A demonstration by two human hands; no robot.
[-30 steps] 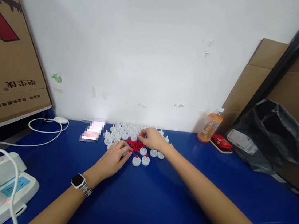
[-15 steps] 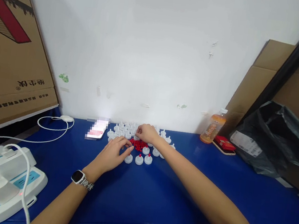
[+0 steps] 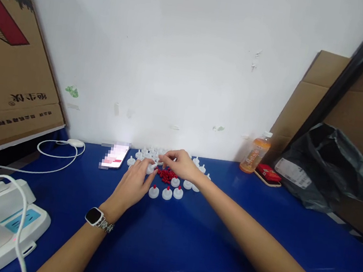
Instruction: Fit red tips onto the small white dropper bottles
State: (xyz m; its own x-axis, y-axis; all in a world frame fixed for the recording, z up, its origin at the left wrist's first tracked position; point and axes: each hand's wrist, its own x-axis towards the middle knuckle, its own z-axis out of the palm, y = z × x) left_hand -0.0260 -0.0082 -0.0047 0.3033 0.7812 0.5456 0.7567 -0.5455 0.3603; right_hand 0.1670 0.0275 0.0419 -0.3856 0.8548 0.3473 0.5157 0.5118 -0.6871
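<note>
Left hand (image 3: 133, 179) is holding one white cap (image 3: 149, 170) between thumb and fingers, spout tilting to the right, just left of a little heap of red tips (image 3: 167, 176).

"And the right hand (image 3: 180, 163)?"

It's curling its fingers in narrow, right by that spout. Can't tell whether thumb and finger are actually closing on anything, too small to see tbh.

"What's sitting around them?"

Three capped pieces (image 3: 167, 195) are standing in a row on the near side of the heap, each wearing red on top. A bunch of plain white caps (image 3: 147, 153) is crowding behind, toward the wall (image 3: 190, 66), and a few more are sitting to the right.

"Farther out on the blue tabletop (image 3: 167, 245)?"

Phone (image 3: 116, 156) is lying off to the left, screen pixelated, and a power strip (image 3: 38, 224) is hogging the near left corner. Over right, an orange drink bottle (image 3: 255, 154) is standing beside a red box (image 3: 268, 172), with a dark plastic bag (image 3: 330, 173) slumping past it.
</note>
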